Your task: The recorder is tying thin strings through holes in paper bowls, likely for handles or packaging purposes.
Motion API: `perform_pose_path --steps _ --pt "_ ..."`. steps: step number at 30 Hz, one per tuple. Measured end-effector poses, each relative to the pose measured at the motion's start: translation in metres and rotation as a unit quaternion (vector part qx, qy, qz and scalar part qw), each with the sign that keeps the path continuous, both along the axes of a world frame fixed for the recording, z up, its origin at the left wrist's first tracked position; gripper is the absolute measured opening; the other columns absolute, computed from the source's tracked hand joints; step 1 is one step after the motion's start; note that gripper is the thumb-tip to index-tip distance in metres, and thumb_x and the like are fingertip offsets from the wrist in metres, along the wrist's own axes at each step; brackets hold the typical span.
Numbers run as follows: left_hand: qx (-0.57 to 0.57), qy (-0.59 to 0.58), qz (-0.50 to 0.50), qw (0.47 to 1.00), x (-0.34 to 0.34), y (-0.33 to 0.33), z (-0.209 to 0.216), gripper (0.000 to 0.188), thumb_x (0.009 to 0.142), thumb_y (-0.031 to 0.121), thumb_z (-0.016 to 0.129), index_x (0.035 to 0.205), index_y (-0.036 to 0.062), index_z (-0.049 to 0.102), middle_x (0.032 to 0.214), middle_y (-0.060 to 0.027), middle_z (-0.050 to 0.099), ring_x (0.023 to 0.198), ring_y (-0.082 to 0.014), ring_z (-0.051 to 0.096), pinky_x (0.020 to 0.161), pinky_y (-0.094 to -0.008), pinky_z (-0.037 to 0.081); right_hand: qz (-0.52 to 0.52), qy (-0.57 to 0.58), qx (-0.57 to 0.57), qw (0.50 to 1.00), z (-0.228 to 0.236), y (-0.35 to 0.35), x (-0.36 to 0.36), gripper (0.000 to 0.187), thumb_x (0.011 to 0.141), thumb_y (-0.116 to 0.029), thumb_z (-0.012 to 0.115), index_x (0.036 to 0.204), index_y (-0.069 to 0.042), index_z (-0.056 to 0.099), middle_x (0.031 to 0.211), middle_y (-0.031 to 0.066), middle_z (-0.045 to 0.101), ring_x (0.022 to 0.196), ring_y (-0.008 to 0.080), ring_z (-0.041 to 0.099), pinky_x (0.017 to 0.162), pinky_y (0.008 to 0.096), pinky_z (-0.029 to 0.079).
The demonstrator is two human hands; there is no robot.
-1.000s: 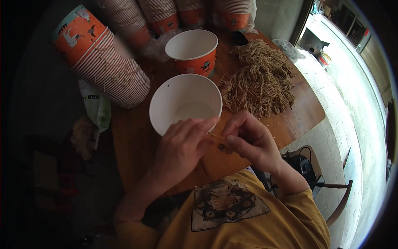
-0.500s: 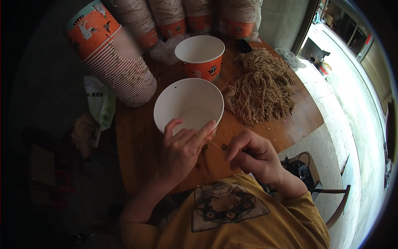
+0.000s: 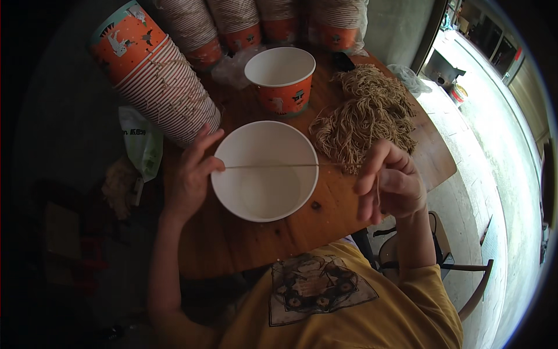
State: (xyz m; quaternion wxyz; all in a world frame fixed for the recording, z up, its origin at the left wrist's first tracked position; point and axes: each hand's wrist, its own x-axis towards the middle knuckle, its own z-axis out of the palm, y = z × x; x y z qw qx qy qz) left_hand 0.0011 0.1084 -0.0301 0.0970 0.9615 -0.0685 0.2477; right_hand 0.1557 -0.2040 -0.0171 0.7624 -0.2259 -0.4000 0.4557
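Observation:
A large white-lined paper bucket (image 3: 256, 200) stands on the wooden table, its open mouth facing up. Across that mouth a thin tan string (image 3: 270, 166) is stretched nearly level. My left hand (image 3: 195, 171) pinches one end at the bucket's left rim, its other fingers raised. Off to the right, my right hand (image 3: 395, 183) has the string between curled fingers, and a short tail hangs from it. Just beyond my right hand lies a heap of loose tan strings (image 3: 366, 116).
Behind stands a second orange paper bucket (image 3: 282, 99). A tall nested stack of buckets (image 3: 168, 87) leans at the left, beside a white-green bag (image 3: 140, 142). More stacks (image 3: 241, 38) line the back wall. A wooden chair (image 3: 479, 291) is at the right.
My hands have moved apart, drawing the string tight over the bucket's mouth. The near bucket has shifted slightly towards me, and my left hand has left its front rim for the left side.

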Motion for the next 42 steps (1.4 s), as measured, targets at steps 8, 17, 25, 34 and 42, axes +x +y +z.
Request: perform_pose_path --steps 8,17,25,34,42 --pt "-0.026 -0.016 -0.003 1.000 0.017 0.030 -0.011 0.017 0.077 -0.005 0.059 0.091 0.0047 0.062 0.137 -0.0105 0.047 0.132 -0.0322 0.039 0.106 -0.0404 0.038 -0.075 0.004 -0.041 0.996 -0.003 -0.009 0.004 0.016 0.090 -0.001 0.052 0.105 0.004 0.055 0.100 0.0231 0.066 0.076 0.0261 0.070 0.053 0.0275 0.058" --pt "-0.147 -0.056 0.031 0.987 -0.005 -0.057 0.010 0.022 0.086 -0.001 0.054 0.107 0.0024 0.059 0.105 -0.0131 0.059 0.097 -0.0281 0.059 0.080 -0.0354 0.049 -0.204 -0.176 -0.115 0.956 -0.004 0.004 -0.009 0.011 0.088 0.002 0.058 0.100 0.003 0.058 0.101 0.0154 0.068 0.080 0.0157 0.068 0.065 0.0227 0.055" --pt "-0.230 0.160 0.049 0.959 -0.013 -0.107 0.008 0.022 0.083 0.005 0.064 0.103 0.0027 0.055 0.095 -0.0112 0.061 0.083 -0.0239 0.064 0.069 -0.0337 0.051 -0.433 -0.525 -0.079 0.728 -0.009 0.020 -0.010 0.015 0.072 -0.002 0.069 0.084 -0.005 0.060 0.093 0.0069 0.057 0.088 0.0235 0.055 0.075 0.0321 0.045" --pt "-0.291 0.129 0.056 0.946 0.007 -0.109 0.010 0.023 0.086 0.004 0.062 0.107 0.0036 0.054 0.092 -0.0112 0.063 0.081 -0.0238 0.066 0.067 -0.0330 0.052 -0.324 -0.398 -0.052 0.857 -0.036 0.035 -0.018 0.016 0.077 0.002 0.061 0.089 -0.003 0.052 0.083 0.0098 0.057 0.075 0.0252 0.060 0.065 0.0329 0.048" --pt "-0.267 0.123 0.054 0.954 0.012 -0.106 0.003 0.029 0.084 0.004 0.064 0.111 0.0053 0.052 0.093 -0.0106 0.064 0.083 -0.0242 0.065 0.069 -0.0340 0.052 -0.332 -0.512 -0.150 0.778 -0.038 0.028 -0.016 0.011 0.083 0.000 0.066 0.090 -0.001 0.058 0.083 0.0060 0.066 0.068 0.0133 0.066 0.057 0.0251 0.052"
